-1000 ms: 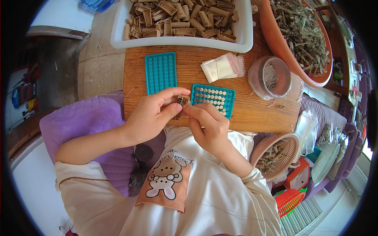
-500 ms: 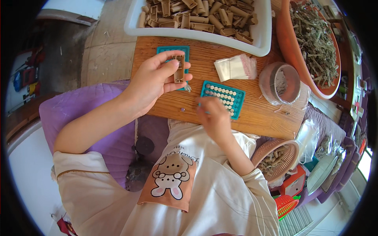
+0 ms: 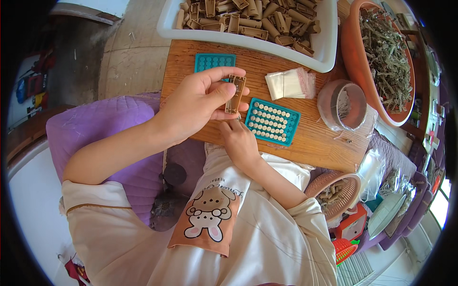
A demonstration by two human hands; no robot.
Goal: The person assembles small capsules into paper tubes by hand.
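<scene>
My left hand [image 3: 202,102] holds a small, narrow brown plastic case [image 3: 233,101] upright between thumb and fingers, its hollow side facing me. Close below the case is my right hand [image 3: 240,145], thumb and fingertips pinched together. Whatever sits in that pinch is too small to make out. Just right of both hands lies a teal tray [image 3: 294,125] with rows of small, round, whitish pieces [image 3: 269,125]. A second teal tray [image 3: 214,61], with round hollows, lies behind my left hand and is partly covered by it.
A white bin [image 3: 248,37] full of similar brown cases [image 3: 253,21] stands at the far side of the wooden table [image 3: 324,152]. To the right are clear plastic bags [image 3: 288,83], a round, plastic-lined tub [image 3: 342,121] and an orange basin [image 3: 353,52] heaped with small parts. A pink basket [image 3: 355,190] stands lower right.
My right hand has moved left from over the tray of round pieces to just below the case. My left hand and the case have shifted slightly right and nearer, and the case tilts a little.
</scene>
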